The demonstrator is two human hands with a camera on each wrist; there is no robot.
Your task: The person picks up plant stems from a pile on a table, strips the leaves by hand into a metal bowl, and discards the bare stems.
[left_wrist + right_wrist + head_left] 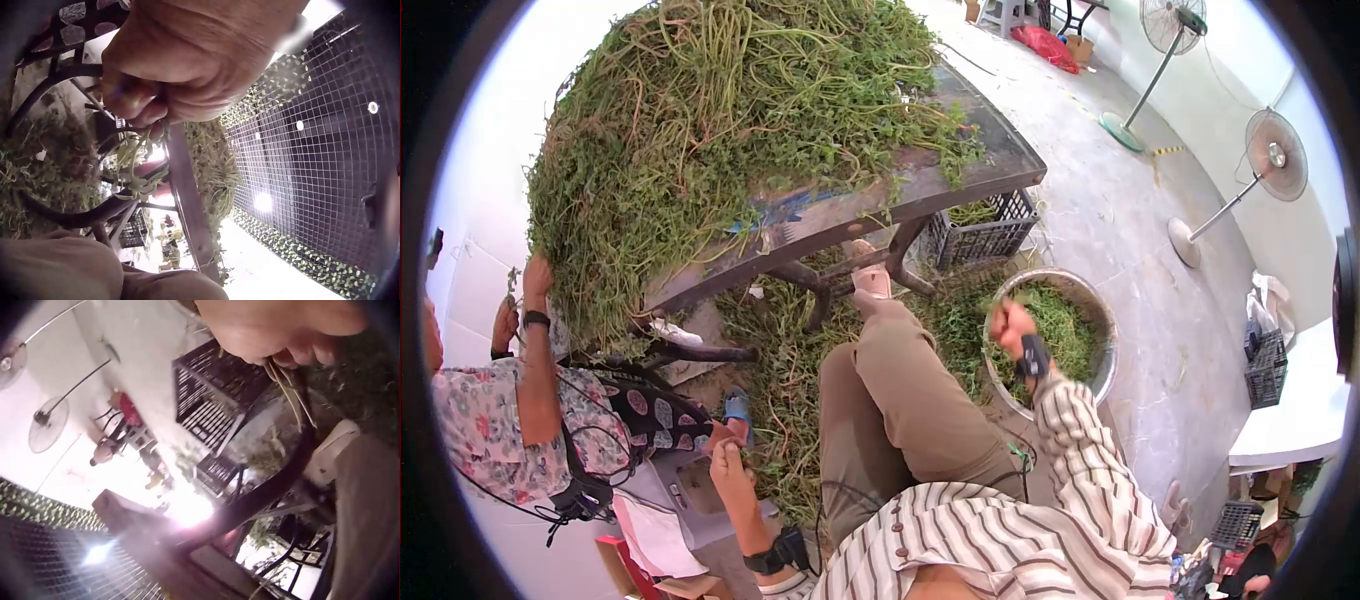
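My left hand (194,56) pinched leafy sprigs (142,186); my right hand (275,328) gripped thin stems (286,394) above the tub (1108,320). The heap (700,130) overhung the table's (1000,150) near edge, likely light, limp, best taken by its stems.

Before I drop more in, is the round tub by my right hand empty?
Not empty: leafy green stems lie inside the round tub, beside your right hand. How deep they go, I can't tell.
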